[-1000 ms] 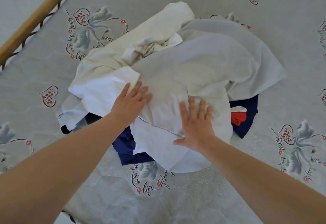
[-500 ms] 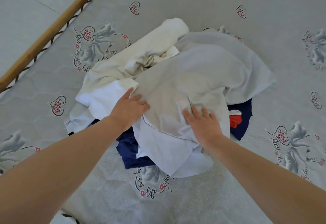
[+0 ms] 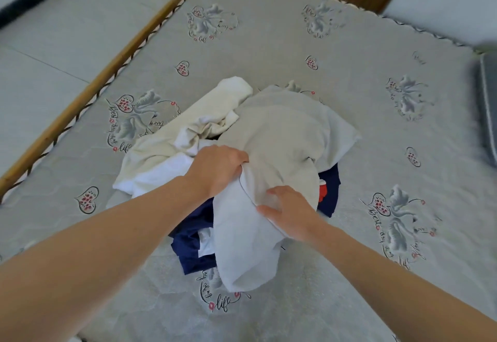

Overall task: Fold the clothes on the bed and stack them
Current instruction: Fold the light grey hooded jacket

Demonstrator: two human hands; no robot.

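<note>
A heap of clothes (image 3: 242,158) lies near the middle of the bed (image 3: 376,140), a bit closer to the left edge with the wooden rail (image 3: 102,83). On top is a big pale grey garment (image 3: 282,137). The left hand (image 3: 217,169) sits on its left side. The fingers are curled tight and bunch the grey cloth in a fist. The right hand (image 3: 290,215) is on the near part of the same garment. Its fingers are bent and pinch a fold of the cloth, with the thumb pressed on the lighter part that hangs toward the near edge. A cream garment (image 3: 188,123) lies on the left side of the heap. A white one (image 3: 161,175) pokes out under the left wrist. A dark blue garment (image 3: 193,245) lies at the bottom, between the two arms, and shows again on the right with a bit of red (image 3: 322,193).
</note>
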